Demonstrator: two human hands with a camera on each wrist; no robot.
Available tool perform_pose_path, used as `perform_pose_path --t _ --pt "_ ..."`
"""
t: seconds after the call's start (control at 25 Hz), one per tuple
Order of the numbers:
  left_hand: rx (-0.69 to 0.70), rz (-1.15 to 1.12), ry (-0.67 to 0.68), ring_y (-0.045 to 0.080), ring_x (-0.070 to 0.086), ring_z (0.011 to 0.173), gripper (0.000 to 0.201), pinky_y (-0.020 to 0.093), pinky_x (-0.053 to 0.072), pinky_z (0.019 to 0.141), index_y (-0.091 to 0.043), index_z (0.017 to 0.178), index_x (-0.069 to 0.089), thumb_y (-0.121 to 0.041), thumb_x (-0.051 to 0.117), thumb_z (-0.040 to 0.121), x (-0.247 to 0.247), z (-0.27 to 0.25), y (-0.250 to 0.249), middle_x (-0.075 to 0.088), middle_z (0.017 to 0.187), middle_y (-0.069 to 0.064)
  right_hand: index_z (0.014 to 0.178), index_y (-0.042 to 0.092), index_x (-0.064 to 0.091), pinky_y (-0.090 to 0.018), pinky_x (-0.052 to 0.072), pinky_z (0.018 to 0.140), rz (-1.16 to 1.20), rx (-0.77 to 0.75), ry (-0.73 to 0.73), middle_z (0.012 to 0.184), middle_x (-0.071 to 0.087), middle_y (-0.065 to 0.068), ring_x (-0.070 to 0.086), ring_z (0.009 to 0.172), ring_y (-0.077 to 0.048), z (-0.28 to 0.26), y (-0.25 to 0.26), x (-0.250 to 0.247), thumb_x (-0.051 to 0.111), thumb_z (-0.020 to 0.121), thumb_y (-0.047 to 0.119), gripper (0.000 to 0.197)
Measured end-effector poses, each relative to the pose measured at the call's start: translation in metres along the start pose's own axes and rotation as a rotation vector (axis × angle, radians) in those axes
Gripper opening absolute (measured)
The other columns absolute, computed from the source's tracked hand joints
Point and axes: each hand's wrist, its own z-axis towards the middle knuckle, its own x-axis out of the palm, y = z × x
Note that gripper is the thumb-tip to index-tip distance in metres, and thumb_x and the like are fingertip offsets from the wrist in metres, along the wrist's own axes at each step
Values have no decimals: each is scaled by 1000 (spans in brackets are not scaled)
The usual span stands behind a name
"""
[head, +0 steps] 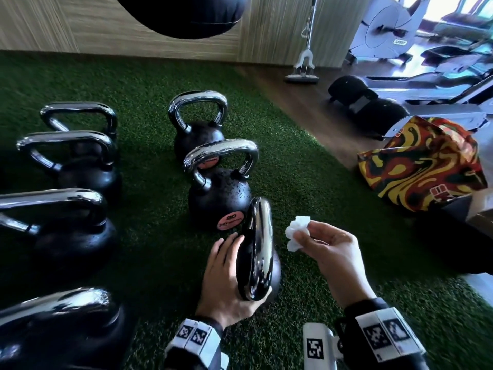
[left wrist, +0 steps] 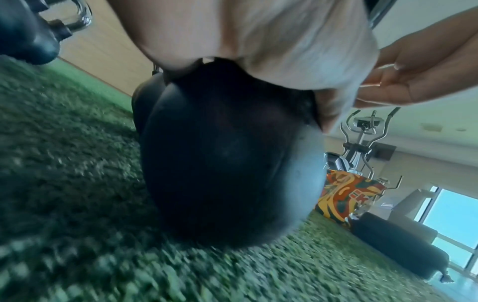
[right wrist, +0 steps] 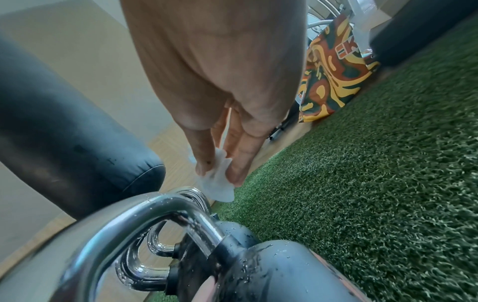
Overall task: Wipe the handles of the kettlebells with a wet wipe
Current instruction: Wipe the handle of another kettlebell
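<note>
Several black kettlebells with chrome handles stand on green turf (head: 160,249). The nearest kettlebell (head: 258,252) has its handle turned edge-on to me; its black body (left wrist: 227,163) fills the left wrist view. My left hand (head: 229,268) grips it, fingers along the left side and thumb hooked round the handle's near end. My right hand (head: 328,252) hovers just right of that handle and pinches a crumpled white wet wipe (head: 296,233) between thumb and fingers. In the right wrist view the wipe (right wrist: 218,183) hangs just above a wet chrome handle (right wrist: 155,206).
A kettlebell marked 20 (head: 216,193) and another (head: 198,121) stand behind the held one; a row of kettlebells (head: 80,161) lines the left. A patterned bag (head: 421,166) sits at right, a punch bag (head: 181,14) hangs ahead, and a mop (head: 304,62) and machines (head: 386,30) stand beyond.
</note>
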Motion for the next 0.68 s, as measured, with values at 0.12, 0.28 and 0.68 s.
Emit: perform_pose_path --t 0.12,0.28,0.68 --pt "78 -99 141 18 39 143 109 46 34 120 -21 149 37 -58 87 60 -25 15 19 40 152 -12 106 15 79 -37 58 92 -62 38 -46 97 81 1 78 95 -19 13 -21 5 91 73 28 38" --pt "96 -199 209 5 33 143 114 40 28 124 -56 144 18 -47 93 58 -42 21 14 27 145 -35 94 16 82 -35 62 84 -161 113 -144 83 80 4 77 82 -14 26 -48 33 93 71 27 27" --pt "100 -154 230 5 34 142 121 37 29 123 -75 135 5 -48 94 56 -46 21 7 35 147 -20 98 18 83 -8 52 62 -149 -41 -257 81 79 5 66 60 8 37 -32 67 83 83 18 15"
